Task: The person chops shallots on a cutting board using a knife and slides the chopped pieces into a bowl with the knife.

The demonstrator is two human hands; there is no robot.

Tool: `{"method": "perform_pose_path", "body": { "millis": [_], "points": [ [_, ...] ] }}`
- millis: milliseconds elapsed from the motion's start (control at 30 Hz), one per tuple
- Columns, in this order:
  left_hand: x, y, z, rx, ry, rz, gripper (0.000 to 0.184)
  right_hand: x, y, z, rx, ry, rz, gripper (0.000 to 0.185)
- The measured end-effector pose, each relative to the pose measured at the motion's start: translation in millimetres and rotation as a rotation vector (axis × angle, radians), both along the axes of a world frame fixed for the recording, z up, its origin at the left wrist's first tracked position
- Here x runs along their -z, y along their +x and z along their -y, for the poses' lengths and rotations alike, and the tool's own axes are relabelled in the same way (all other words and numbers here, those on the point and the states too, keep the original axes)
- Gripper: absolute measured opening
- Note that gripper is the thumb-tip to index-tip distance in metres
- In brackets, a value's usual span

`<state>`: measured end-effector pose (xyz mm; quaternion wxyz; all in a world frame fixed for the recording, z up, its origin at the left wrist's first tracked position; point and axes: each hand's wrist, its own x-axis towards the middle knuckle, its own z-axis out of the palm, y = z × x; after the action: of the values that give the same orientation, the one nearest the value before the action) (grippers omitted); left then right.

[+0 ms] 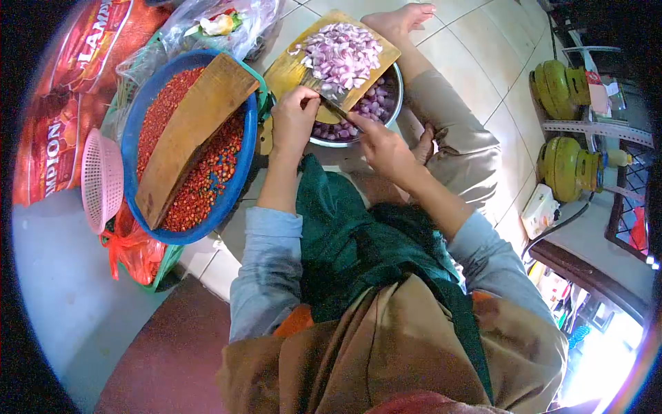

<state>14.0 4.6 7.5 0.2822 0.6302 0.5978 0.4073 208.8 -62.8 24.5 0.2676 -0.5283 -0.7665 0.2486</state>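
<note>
A wooden board (283, 65) lies tilted across a metal bowl (396, 103) that holds purple shallots. On the board is a heap of sliced shallots (343, 55). My right hand (387, 148) is closed on a knife (332, 101), whose blade rests at the board's near edge beside the slices. My left hand (296, 117) is pinched at that same edge, left of the knife handle; what its fingers hold is hidden.
To the left, a blue basin (129, 145) of chopped red chillies has a curved wooden piece (196, 131) across it. A pink basket (102, 176), red sacks (58, 138) and plastic bags (200, 27) surround it. Green gas cylinders (562, 165) stand at right.
</note>
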Motion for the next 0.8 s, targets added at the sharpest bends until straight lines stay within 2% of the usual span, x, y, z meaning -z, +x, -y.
{"method": "perform_pose_path", "body": {
  "millis": [233, 300, 400, 500, 600, 667, 800],
  "points": [
    [2, 0, 1, -0.017, -0.033, -0.071, 0.015, -14, -11, -7, -0.005, -0.028, -0.044, 0.045],
    [0, 1, 1, -0.018, -0.053, -0.019, 0.011, -12, -16, -14, -0.01, -0.001, -0.023, 0.045],
    [-3, 3, 3, -0.002, -0.057, -0.003, 0.009, 15, -29, -35, -0.029, 0.096, -0.046, 0.046],
    [-3, 3, 2, -0.002, 0.021, -0.041, 0.008, 22, -29, -32, -0.007, 0.038, -0.044, 0.047],
    [5, 0, 2, -0.006, 0.025, -0.041, 0.011, -2, -10, -7, 0.028, -0.149, 0.054, 0.047],
    [8, -1, 1, -0.004, 0.009, -0.025, 0.013, -10, 1, -1, 0.027, -0.169, 0.008, 0.045],
    [1, 3, 3, -0.009, -0.015, -0.001, 0.01, -14, 0, -3, 0.001, -0.041, -0.069, 0.045]
  ]
}}
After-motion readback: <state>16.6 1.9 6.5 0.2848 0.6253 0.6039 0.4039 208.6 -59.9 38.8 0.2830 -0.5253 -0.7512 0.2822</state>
